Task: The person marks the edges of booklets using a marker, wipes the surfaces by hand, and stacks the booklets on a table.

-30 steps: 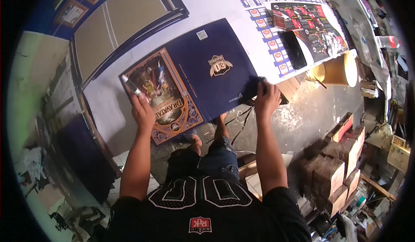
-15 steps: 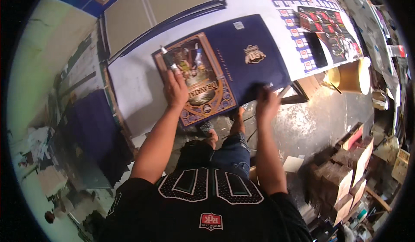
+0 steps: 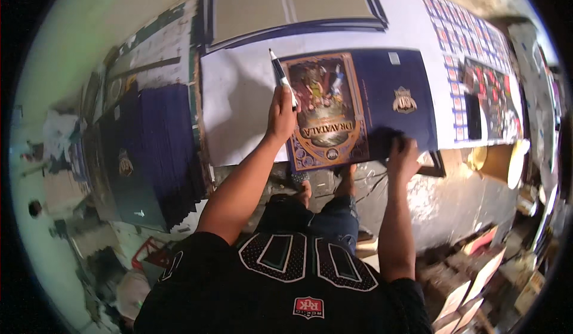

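A dark blue book cover (image 3: 385, 110) lies flat and spread out on the white table top (image 3: 233, 113). Its left half carries a framed, colourful illustration, upside down from where I stand; a small gold emblem sits on the right half. My left hand (image 3: 282, 116) is closed around a black-and-white marker (image 3: 278, 70) at the cover's left edge, the marker's dark tip pointing away from me. At the near edge of the blue half, my right hand (image 3: 404, 158) has its fingers curled on the cover, and a shadow partly hides the fingertips.
Beige boards with dark borders (image 3: 250, 6) lie at the back. A stack of dark blue covers (image 3: 164, 149) stands on the left. Toward the right are printed sheets (image 3: 468, 30), a black flat object (image 3: 473, 116) and a yellow container (image 3: 504, 164). Cardboard boxes (image 3: 447, 286) sit at lower right.
The view has shifted, so the table and cover appear farther right. The cover lies straighter, and my right hand, blurred before, now rests at its near edge. The marker stays in my left hand.
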`<state>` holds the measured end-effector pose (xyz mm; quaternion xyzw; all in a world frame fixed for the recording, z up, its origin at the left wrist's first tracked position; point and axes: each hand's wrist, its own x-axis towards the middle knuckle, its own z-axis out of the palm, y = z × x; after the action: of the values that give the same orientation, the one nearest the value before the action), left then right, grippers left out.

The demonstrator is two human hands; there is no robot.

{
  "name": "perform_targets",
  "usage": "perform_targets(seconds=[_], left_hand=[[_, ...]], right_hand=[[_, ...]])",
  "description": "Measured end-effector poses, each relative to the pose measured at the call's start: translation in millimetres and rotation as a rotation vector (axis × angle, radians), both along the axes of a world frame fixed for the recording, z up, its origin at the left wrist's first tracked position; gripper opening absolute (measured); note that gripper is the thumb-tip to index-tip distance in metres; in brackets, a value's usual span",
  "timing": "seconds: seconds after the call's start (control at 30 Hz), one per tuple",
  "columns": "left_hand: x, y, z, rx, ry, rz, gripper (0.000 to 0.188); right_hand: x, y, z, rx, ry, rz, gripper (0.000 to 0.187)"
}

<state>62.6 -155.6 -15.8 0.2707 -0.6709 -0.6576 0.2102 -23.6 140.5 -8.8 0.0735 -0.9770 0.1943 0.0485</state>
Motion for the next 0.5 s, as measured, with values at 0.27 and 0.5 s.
perform_targets(seconds=[0.27, 0.5], left_hand=[[84, 32, -1, 0.074, 0.168, 0.297, 0.03], [34, 61, -8, -0.1, 0.004, 0.319, 0.032]], right_hand=[[51, -165, 3, -0.02, 0.036, 0.893, 0.023], [-44, -273, -8, 0.097, 0.105, 0.901, 0.028]])
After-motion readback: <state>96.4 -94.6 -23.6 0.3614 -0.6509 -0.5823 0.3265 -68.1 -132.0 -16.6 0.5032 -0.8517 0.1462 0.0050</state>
